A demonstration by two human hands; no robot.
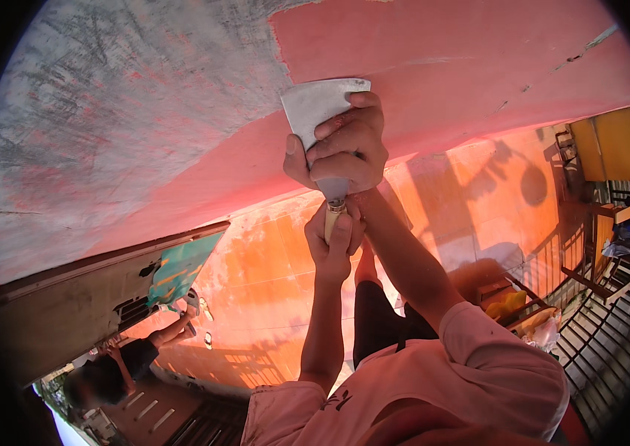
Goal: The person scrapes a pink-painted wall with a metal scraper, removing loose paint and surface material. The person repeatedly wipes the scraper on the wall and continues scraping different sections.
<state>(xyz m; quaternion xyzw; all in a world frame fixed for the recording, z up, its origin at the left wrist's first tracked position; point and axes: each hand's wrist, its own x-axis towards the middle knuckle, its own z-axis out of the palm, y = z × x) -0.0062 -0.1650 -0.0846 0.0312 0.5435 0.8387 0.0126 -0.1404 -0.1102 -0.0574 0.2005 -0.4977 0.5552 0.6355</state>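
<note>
Both my hands are closed on a scraper with a wide, pale metal blade (312, 106) and a light-coloured handle (335, 220). Around the handle wraps my left hand (330, 249). Higher up, my right hand (352, 145) grips the blade, its fingers bent across the metal. The blade's wide edge lies against or very close to a pink painted surface (404, 52); exact contact is hard to tell. Left of the blade spreads a rough grey patch (136, 97) with pink streaks, bordered by a ragged paint edge.
Below is an orange-lit tiled floor (278, 267) with shadows. A brown board (62, 320) with a teal patch (185, 267) stands at the left, near another person (118, 368). On the right are a wooden chair (605, 238), metal railings (597, 334) and a yellow panel (627, 141).
</note>
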